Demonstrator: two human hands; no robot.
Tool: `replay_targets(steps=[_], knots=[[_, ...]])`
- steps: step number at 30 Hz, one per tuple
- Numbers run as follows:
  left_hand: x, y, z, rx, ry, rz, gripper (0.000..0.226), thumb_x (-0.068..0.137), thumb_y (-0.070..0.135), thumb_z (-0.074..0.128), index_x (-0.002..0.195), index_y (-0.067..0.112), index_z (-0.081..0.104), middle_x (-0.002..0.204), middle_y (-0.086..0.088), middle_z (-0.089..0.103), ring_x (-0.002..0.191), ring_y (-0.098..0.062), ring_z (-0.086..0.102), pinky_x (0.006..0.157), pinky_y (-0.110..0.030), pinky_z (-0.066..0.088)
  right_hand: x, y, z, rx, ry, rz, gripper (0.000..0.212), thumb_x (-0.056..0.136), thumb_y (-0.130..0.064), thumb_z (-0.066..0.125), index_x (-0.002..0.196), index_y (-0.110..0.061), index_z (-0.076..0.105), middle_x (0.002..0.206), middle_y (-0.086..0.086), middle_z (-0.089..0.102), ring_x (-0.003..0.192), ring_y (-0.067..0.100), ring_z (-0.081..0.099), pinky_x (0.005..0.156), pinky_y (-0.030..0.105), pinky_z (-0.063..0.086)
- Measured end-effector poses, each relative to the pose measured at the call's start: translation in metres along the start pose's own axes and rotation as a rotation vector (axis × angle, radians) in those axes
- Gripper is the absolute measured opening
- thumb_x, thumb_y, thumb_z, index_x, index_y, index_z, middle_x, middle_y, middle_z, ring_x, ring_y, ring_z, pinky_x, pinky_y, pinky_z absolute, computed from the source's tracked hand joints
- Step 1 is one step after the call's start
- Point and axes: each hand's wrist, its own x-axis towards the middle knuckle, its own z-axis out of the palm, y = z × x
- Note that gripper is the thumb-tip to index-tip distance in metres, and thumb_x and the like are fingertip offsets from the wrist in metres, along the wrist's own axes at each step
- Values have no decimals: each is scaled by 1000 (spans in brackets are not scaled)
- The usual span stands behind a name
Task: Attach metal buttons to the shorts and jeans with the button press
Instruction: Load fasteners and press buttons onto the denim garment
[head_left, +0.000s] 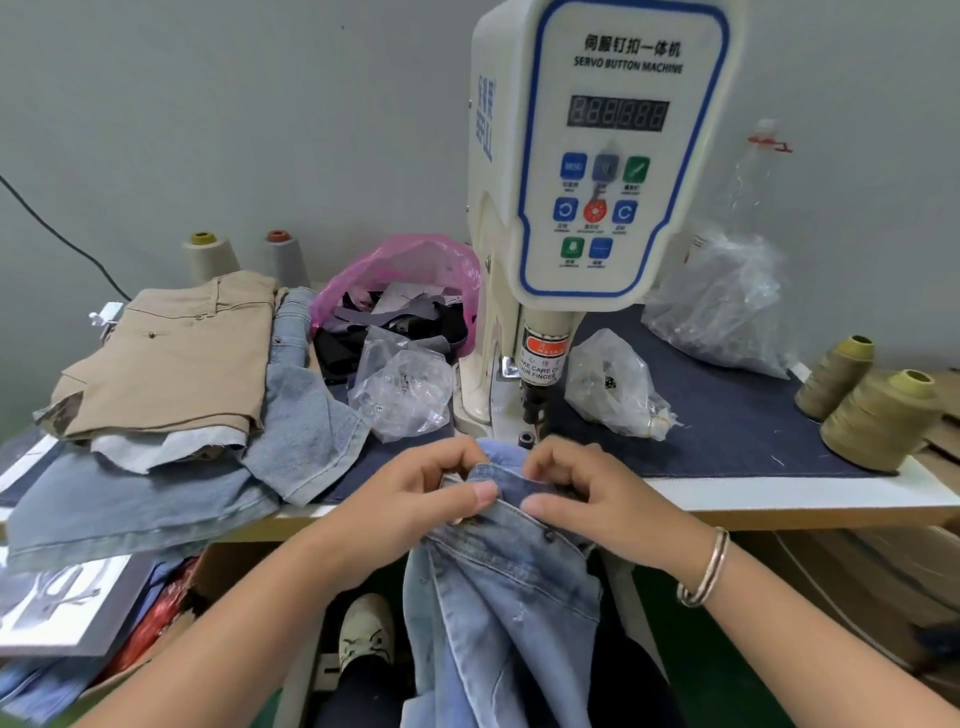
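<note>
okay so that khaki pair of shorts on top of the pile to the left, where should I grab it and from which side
Probably take the khaki shorts by the hem edge nearest you, coming in from the front with the left hand. They lie flat and folded on top of the denim pile, and that edge overhangs slightly, so fingers can slip under. The far waistband sits back by the thread cones, a longer reach.

Odds and ends on the worktable

Four thread cones: two pale (208, 257) by the wall, two olive (878, 421) at right. A pink bag (410, 265) holds fabric scraps; a plastic bottle (756, 171) stands behind.
</note>
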Motion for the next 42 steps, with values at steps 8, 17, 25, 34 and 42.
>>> replay_targets(steps=[8, 17, 25, 34, 42], knots=[[5, 1, -7, 21, -119, -80, 20, 71, 30, 66, 62, 23, 50, 66, 3, 40, 58, -8, 38, 55, -15, 34, -4, -4, -12, -218, -44, -34, 21, 86, -33, 58, 67, -34, 49, 76, -14, 49, 75, -6, 45, 85, 20, 26], [18, 1, -10, 568, -173, -112, 47, 86, 48, 48, 78, 2, 47, 73, -6, 39, 80, -16, 42, 72, -23, 40, 1, -1, -4, 389, 66, 3, 24, 84, -17, 56, 66, -28, 67, 63, -18, 58, 63, -6, 49, 64, 9, 39], [25, -27, -4, 47, -17, -145, 26, 80, 21, 54, 57, 20, 41, 64, -4, 30, 55, -10, 30, 53, -19, 27, 4, 38, -4, 303, -28, 202, 44, 93, -17, 57, 51, -27, 47, 55, -16, 37, 54, -1, 33, 56, 13, 28], [36, -51, -5, -160, -6, -173, 25, 83, 26, 55, 60, 25, 48, 62, 8, 41, 54, -5, 39, 51, -15, 33, 6, 54, 9, 692, 156, 247, 30, 88, -13, 60, 61, -26, 67, 63, -12, 57, 62, -1, 53, 61, 13, 43], [56, -51, -20, 167, 123, -245, 30, 100, 14, 46, 70, 16, 44, 55, 14, 39, 51, -4, 30, 48, -13, 27, 26, 70, 9, 435, 345, 182, 34, 97, -17, 51, 65, -26, 58, 68, -8, 49, 70, 5, 43, 70, 26, 34]])
